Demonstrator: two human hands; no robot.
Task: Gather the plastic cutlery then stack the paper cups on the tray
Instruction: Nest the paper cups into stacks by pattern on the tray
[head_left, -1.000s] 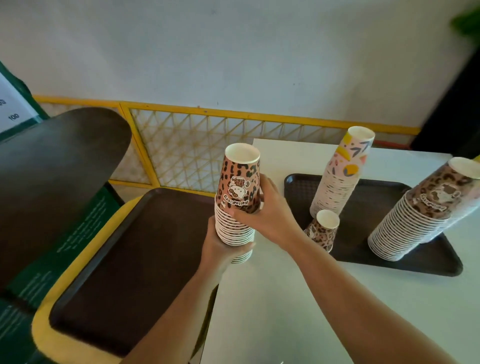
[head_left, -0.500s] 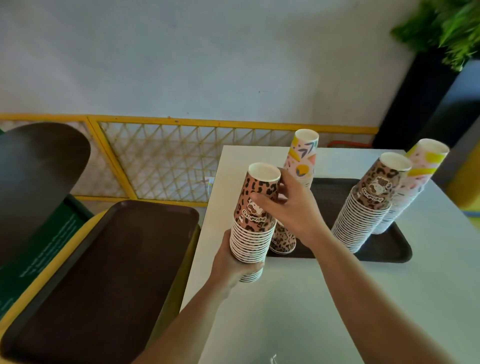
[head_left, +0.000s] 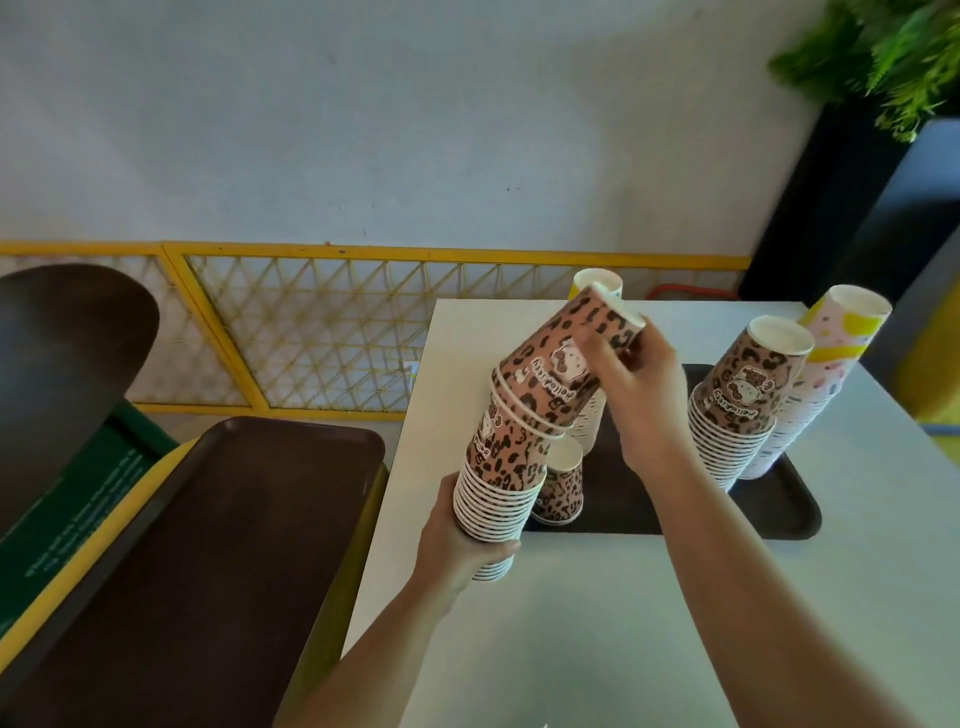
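My left hand (head_left: 467, 540) grips the bottom of a tall stack of leopard-print paper cups (head_left: 493, 493) over the white table's left edge. My right hand (head_left: 639, 384) holds the top few cups (head_left: 561, 369), which lean to the right, tilted off the lower stack. A dark brown tray (head_left: 779, 512) on the table carries a single leopard cup (head_left: 561, 488), a leopard stack (head_left: 737, 410), a pink and yellow patterned stack (head_left: 826, 364) at the right, and another stack (head_left: 592, 283) mostly hidden behind my right hand. No cutlery is visible.
The white table (head_left: 675, 623) fills the lower right. To the left, an empty brown tray (head_left: 218, 545) lies on a yellow and green bin with a dark lid (head_left: 57, 374). A yellow lattice fence (head_left: 322, 332) runs behind. A dark planter (head_left: 831, 208) stands at the back right.
The top cups of the held stack have tipped to the right under my right hand. The stack has shifted right, closer to the tray with the single cup.
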